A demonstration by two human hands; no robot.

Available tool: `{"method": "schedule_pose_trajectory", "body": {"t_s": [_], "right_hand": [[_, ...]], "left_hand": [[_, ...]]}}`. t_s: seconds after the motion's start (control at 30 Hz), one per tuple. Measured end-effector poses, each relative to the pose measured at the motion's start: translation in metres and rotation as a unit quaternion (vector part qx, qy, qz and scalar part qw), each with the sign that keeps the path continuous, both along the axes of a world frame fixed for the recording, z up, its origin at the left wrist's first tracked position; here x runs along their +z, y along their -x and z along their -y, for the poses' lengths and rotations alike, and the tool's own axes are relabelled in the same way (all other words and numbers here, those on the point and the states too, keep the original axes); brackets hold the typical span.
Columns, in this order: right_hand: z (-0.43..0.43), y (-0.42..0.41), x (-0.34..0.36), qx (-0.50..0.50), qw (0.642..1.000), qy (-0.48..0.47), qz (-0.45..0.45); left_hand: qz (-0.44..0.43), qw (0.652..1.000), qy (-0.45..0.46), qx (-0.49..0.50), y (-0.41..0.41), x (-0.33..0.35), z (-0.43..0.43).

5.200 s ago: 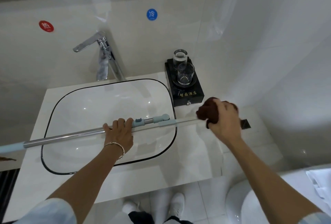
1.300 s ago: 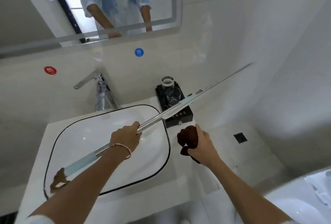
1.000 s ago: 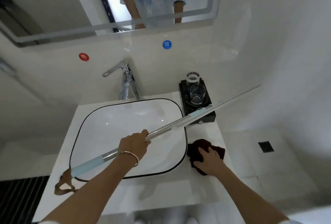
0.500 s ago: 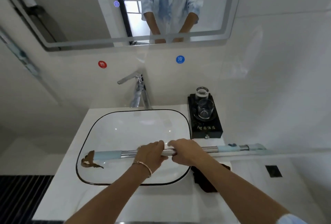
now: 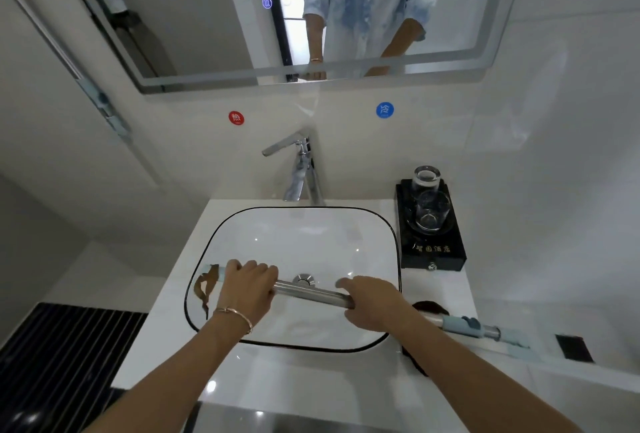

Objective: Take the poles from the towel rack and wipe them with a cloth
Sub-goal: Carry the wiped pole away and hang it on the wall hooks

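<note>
Grips the pole [image 5: 311, 292] with both hands. Closes the left hand [image 5: 247, 289] over it from above, next to the pale blue end, fingers curled round it, a thin bracelet [image 5: 235, 313] on the wrist. Wraps the right hand [image 5: 372, 304] round the bare metal part further right, fingers also curled round it. Holds it low across the sink [image 5: 394, 242], above the drain [image 5: 303, 280], sloping a little down toward the right. Disappears behind the right hand, then goes out over the worktop [image 5: 277, 380], with a pale blue clamp [image 5: 467, 323] on that part. Carries a brown strap [image 5: 202, 290] hanging from the left end, inside the basin rim.

Leaves the dark brown cloth [image 5: 429, 308] on the worktop just right of the sink, under the pole and the right forearm, partly hidden by them; touched by neither hand.

Behind the sink: a chrome faucet [image 5: 301, 169], a black tray [image 5: 433, 256] with two glasses [image 5: 431, 211], a red sticker [image 5: 236, 118] and a blue sticker [image 5: 384, 110] on the wall, a mirror [image 5: 207, 17] above.
</note>
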State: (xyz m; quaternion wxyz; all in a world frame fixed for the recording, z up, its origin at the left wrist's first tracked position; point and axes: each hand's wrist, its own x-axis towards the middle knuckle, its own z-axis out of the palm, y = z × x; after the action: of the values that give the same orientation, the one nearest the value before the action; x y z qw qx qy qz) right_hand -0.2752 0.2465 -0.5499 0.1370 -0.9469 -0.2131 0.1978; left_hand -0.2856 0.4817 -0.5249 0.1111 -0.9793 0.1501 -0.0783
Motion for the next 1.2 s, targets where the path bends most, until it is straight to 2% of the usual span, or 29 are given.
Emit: {"method": "schedule_pose_trajectory", "body": {"t_s": [0.2, 0.3, 0.37, 0.4, 0.43, 0.47, 0.5, 0.53, 0.57, 0.6, 0.63, 0.7, 0.87, 0.93, 1.07, 1.1, 1.2], "right_hand": [[-0.043, 0.012, 0.004, 0.040, 0.992, -0.094, -0.067], [-0.049, 0.014, 0.001, 0.020, 0.991, -0.108, -0.072], [-0.055, 0.010, 0.005, 0.016, 0.993, -0.111, -0.042], [-0.059, 0.007, 0.006, 0.014, 0.993, -0.114, -0.030], [-0.063, 0.004, 0.008, 0.016, 0.993, -0.113, -0.022], [-0.067, 0.003, 0.010, 0.021, 0.994, -0.105, -0.017], [-0.071, 0.003, 0.011, 0.027, 0.995, -0.094, -0.013], [-0.076, 0.004, 0.012, 0.034, 0.996, -0.082, -0.010], [-0.079, 0.006, 0.011, 0.038, 0.997, -0.072, -0.009], [-0.081, 0.008, 0.012, 0.039, 0.997, -0.061, -0.006], [-0.082, 0.008, 0.014, 0.037, 0.998, -0.048, 0.003], [-0.085, 0.002, 0.024, 0.031, 0.999, -0.017, 0.027], [-0.121, -0.014, 0.078, 0.007, 0.992, 0.056, 0.115], [-0.151, -0.017, 0.103, 0.009, 0.985, 0.063, 0.158], [-0.241, -0.013, 0.148, 0.055, 0.970, 0.049, 0.231], [-0.270, -0.011, 0.159, 0.069, 0.966, 0.038, 0.245], [-0.361, -0.010, 0.193, 0.107, 0.953, -0.010, 0.282]], "left_hand": [[0.034, 0.993, 0.103, -0.055, 0.011, -0.013, 0.029], [0.054, 0.975, 0.217, -0.022, 0.027, -0.020, 0.020], [0.028, 0.950, 0.309, 0.038, 0.046, -0.017, 0.016], [-0.008, 0.921, 0.379, 0.091, 0.055, -0.016, 0.013], [-0.066, 0.862, 0.474, 0.169, 0.064, -0.012, 0.012], [-0.148, 0.764, 0.579, 0.245, 0.068, -0.007, 0.010], [-0.218, 0.643, 0.661, 0.318, 0.068, -0.001, 0.007], [-0.246, 0.544, 0.718, 0.357, 0.066, 0.001, 0.000], [-0.232, 0.474, 0.768, 0.362, 0.061, 0.005, -0.007], [-0.198, 0.422, 0.811, 0.353, 0.053, 0.009, -0.015], [-0.160, 0.386, 0.844, 0.337, 0.046, 0.016, -0.022], [-0.102, 0.340, 0.881, 0.314, 0.033, 0.031, -0.030], [-0.062, 0.273, 0.914, 0.293, -0.006, 0.052, -0.049], [-0.039, 0.236, 0.930, 0.281, -0.022, 0.064, -0.080], [0.011, 0.184, 0.949, 0.254, -0.035, 0.103, -0.179], [0.033, 0.177, 0.953, 0.244, -0.034, 0.117, -0.208], [0.111, 0.191, 0.950, 0.221, -0.023, 0.161, -0.298]]}}
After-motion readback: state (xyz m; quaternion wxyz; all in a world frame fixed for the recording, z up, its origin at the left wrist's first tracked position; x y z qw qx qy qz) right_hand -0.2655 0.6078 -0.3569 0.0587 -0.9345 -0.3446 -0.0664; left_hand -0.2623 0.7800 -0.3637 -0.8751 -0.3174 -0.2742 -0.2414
